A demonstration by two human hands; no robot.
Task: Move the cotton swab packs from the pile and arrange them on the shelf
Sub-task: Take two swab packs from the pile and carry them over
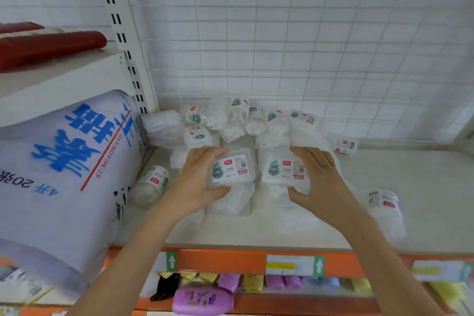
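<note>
Two hands out over the shelf (384, 169), one pack in each. Left hand (197, 179) grips a clear cotton swab box (232, 168) by its left end, thumb curled under the near edge, fingers over the far edge; label faces up. Right hand (320, 177) holds a second pack (282, 169) from its right side, fingers spread over the top corner, thumb at the near edge. The two packs sit side by side, just apart, above other white packs underneath.

Pile (246, 120) lies behind my hands against the wire grid back panel (307, 33): a jumble of bagged and boxed swabs, some tilted, some flat. One stray pack (345, 146) sits off to the right of the pile near the back. Another round pack (384, 205) lies on its side well to the right, closer to the front edge. A further one (151, 182) lies on its side to the left, touching a big white bag with blue lettering (64, 161).

Bag leans in from the left bay, under a white upper shelf (59, 77) carrying red rolls (51, 46). Orange price strip (230, 261) runs along the shelf front; purple bottle (202, 300) and coloured packets on the level below
</note>
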